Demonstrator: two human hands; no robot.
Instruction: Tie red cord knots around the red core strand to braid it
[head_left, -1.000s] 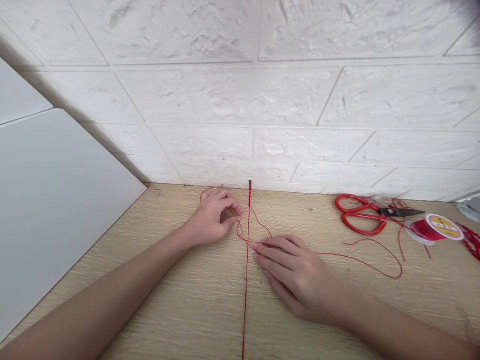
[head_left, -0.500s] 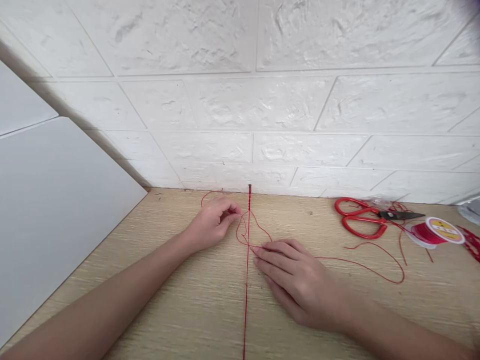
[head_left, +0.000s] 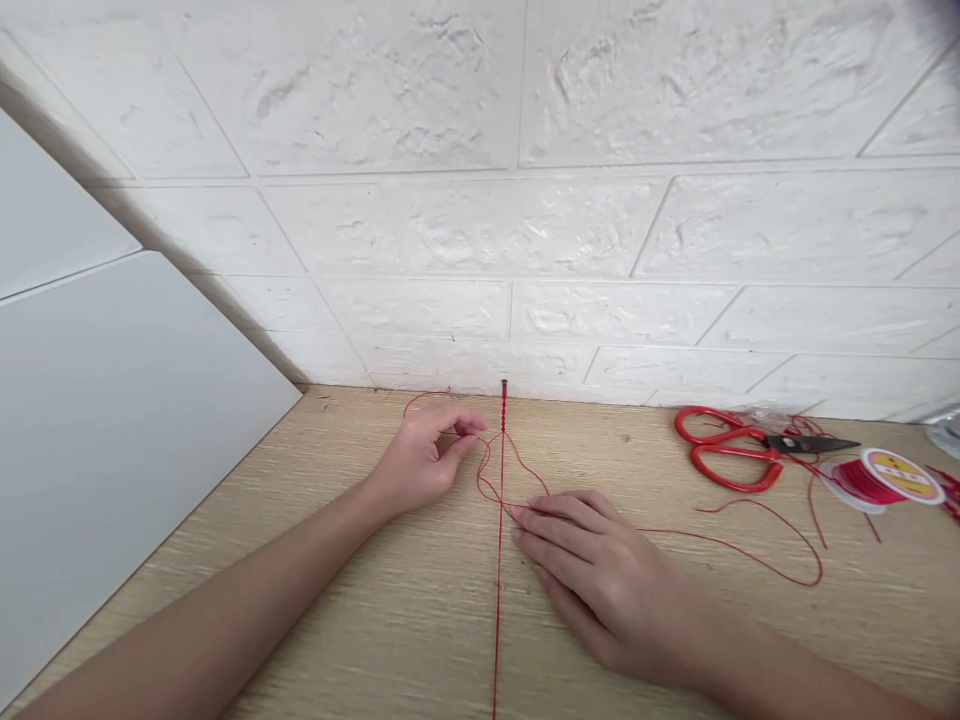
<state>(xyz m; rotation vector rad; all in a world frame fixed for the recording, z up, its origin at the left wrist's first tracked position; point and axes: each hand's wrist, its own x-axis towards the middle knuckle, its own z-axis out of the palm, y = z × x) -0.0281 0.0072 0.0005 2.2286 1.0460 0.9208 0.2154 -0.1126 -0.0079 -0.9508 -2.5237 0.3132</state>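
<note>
A taut red cord (head_left: 498, 600) runs from a small nail (head_left: 505, 382) at the wall's foot down past the bottom of the view. Its upper end forms a short knotted, twisted section (head_left: 503, 412). Thinner red thread (head_left: 527, 466) branches from below the knots and makes a loop that crosses the taut cord. Left of the knots, my left hand (head_left: 424, 462) pinches the thread between thumb and fingertips. My right hand (head_left: 600, 575) lies low on the table, right of the cord, its fingers together and holding the thread at the crossing; the thumb is mostly hidden.
Red-handled scissors (head_left: 739, 470) lie at the right beside a spool of red thread (head_left: 874, 480). A loose thread tail (head_left: 787, 570) curves across the wooden table (head_left: 360, 620). A white brick-patterned wall (head_left: 450, 230) rises behind, and a grey-white panel (head_left: 135, 400) stands at the left.
The whole view has shifted slightly, so things appear a little lower. My left fingertips have opened slightly around their pinch. My right hand keeps its place by the crossing.
</note>
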